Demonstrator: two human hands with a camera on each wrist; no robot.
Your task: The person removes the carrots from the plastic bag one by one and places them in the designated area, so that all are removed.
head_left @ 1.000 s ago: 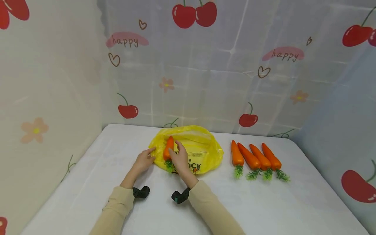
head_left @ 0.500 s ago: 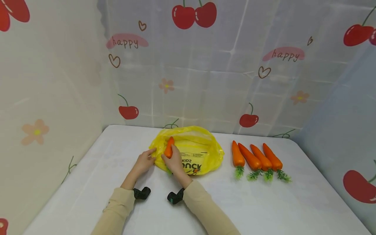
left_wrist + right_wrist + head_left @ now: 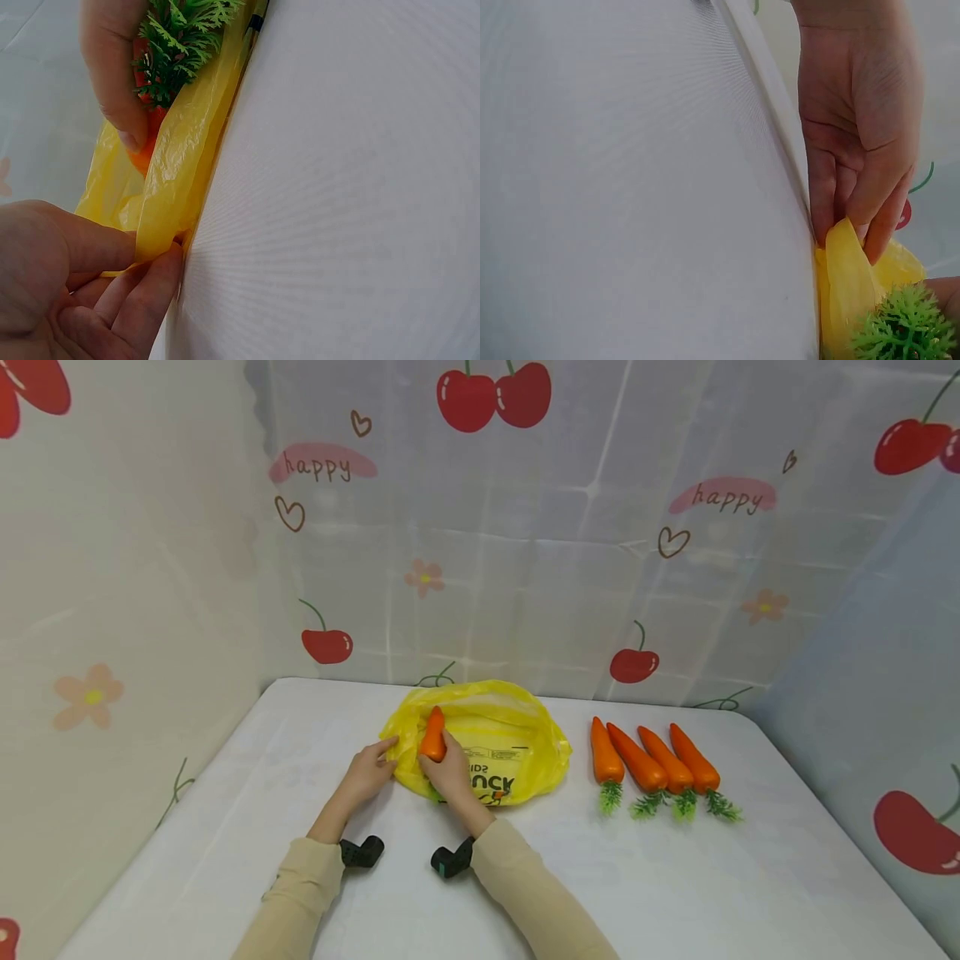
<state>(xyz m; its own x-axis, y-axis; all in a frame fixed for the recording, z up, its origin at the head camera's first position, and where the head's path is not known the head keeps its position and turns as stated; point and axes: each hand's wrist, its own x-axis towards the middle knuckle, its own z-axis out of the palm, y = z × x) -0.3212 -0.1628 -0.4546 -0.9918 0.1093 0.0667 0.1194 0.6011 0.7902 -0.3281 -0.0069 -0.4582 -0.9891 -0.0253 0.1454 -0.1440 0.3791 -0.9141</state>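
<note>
A yellow plastic bag [image 3: 546,758] lies on the table with its mouth spread wide. My left hand [image 3: 367,774] pinches the bag's left edge between thumb and fingers, plain in the left wrist view. At the left part of the mouth, my right hand [image 3: 450,774] grips an orange carrot [image 3: 432,737], its tip pointing away from me. The hand covers the carrot's lower end in the head view. Green leafy top [image 3: 180,45] of that carrot shows in the left wrist view, and bag film hides part of its body.
Several more carrots [image 3: 640,762] with green tops lie side by side right of the bag. White cloth covers the table [image 3: 405,910]. A printed curtain [image 3: 525,593] hangs behind the table's far edge, with more at both sides.
My right hand has shifted left over the carrot's lower end, then slightly back right, covering the leaves seen earlier. My left hand stays on the bag's edge.
</note>
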